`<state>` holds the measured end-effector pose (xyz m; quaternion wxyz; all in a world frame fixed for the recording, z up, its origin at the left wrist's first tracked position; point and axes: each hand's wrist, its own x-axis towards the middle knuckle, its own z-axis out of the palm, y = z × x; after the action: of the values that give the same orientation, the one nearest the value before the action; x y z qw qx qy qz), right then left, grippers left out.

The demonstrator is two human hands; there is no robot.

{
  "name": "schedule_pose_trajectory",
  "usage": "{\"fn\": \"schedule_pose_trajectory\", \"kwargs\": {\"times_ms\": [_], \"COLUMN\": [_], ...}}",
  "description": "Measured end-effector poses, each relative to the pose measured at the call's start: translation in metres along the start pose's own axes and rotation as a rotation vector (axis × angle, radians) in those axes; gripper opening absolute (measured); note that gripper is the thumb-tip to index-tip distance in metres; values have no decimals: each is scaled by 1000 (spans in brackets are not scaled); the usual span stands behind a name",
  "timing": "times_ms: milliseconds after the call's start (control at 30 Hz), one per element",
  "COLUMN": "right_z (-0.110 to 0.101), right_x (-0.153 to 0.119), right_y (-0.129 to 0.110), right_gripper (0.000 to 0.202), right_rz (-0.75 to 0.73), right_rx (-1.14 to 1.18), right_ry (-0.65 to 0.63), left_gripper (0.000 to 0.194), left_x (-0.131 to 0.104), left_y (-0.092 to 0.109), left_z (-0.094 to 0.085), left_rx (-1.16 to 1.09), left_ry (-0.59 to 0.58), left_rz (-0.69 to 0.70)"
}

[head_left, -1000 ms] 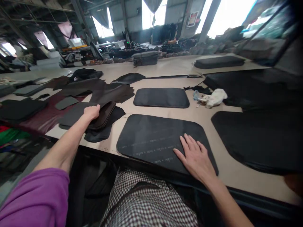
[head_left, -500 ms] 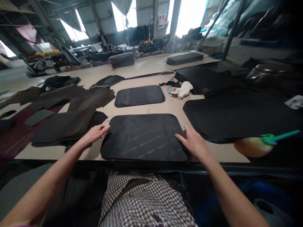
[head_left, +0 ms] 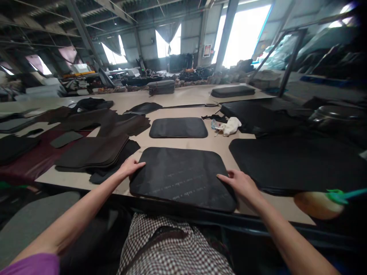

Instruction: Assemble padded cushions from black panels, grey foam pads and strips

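Observation:
A dark rounded panel with faint printed lettering (head_left: 180, 177) lies at the table's front edge, slightly tilted. At its left side my left hand (head_left: 131, 167) grips the edge, thumb on top and fingers beside or under it. My right hand (head_left: 239, 181) holds the right edge the same way, its thumb on the top surface. Behind it lies a smaller dark rounded panel (head_left: 178, 127), touched by neither hand.
Dark stacked pieces (head_left: 91, 152) lie left, a large black sheet (head_left: 292, 164) right. An orange bottle with a green nozzle (head_left: 318, 205) stands near the front right. A white cloth bundle (head_left: 231, 126) lies behind. Table edge (head_left: 86, 187) in front.
The view has tilted up and shifted left. My left thumb has come onto the printed panel's edge, and the panel has turned slightly, its right end nearer me.

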<state>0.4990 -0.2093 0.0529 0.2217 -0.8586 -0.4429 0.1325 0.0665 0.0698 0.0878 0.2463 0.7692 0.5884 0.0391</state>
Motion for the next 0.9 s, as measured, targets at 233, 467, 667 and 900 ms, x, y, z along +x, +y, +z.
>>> {"fn": "schedule_pose_trajectory", "kwargs": {"times_ms": [233, 467, 667, 900], "right_z": [-2, -6, -6, -4], "right_x": [23, 29, 25, 16], "right_y": [1, -16, -26, -23], "right_gripper": [44, 46, 38, 40], "right_rz": [172, 256, 290, 315], "right_rx": [312, 552, 690, 750], "right_ry": [-172, -292, -320, -276], "left_gripper": [46, 52, 49, 48], "left_x": [14, 15, 10, 8], "left_y": [9, 10, 15, 12], "left_z": [-3, -5, -6, -4], "left_rx": [-98, -255, -337, -423], "left_ry": [8, 3, 6, -69], "left_rz": [-20, -5, 16, 49]}}
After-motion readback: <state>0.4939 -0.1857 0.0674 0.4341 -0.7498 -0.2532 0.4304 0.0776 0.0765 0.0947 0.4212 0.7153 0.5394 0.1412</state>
